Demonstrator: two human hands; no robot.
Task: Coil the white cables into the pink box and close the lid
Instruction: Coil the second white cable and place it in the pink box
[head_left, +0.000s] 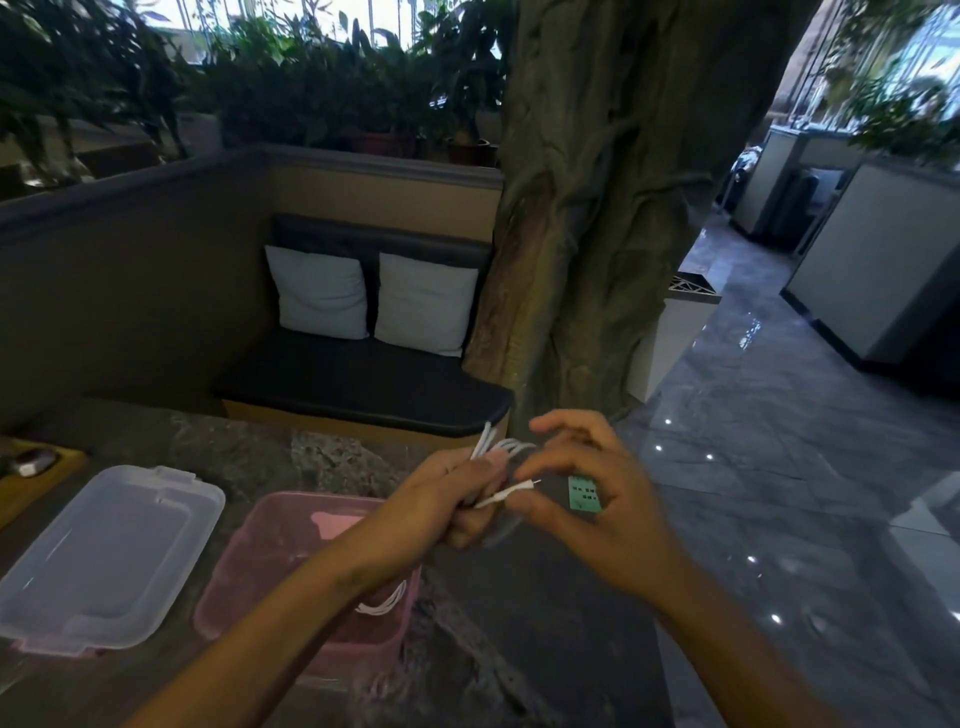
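Observation:
My left hand (457, 499) is closed around a bundle of white cable (501, 448) whose loops stick out above the fingers. My right hand (597, 499) pinches the cable's free plug end (514, 491) between thumb and forefinger, just right of the left hand. Both hands hover above the stone table, over the right end of the open pink box (270, 551). Another coiled white cable (384, 605) lies inside the box, partly hidden by my left forearm. The clear lid (109, 556) lies flat to the left of the box.
The table is a dark stone slab (322, 457). A small green tag (584, 493) shows behind my right hand. A wooden tray (31, 478) sits at the far left edge. Beyond the table stand a bench with two white cushions (374, 306) and a tree trunk (587, 234).

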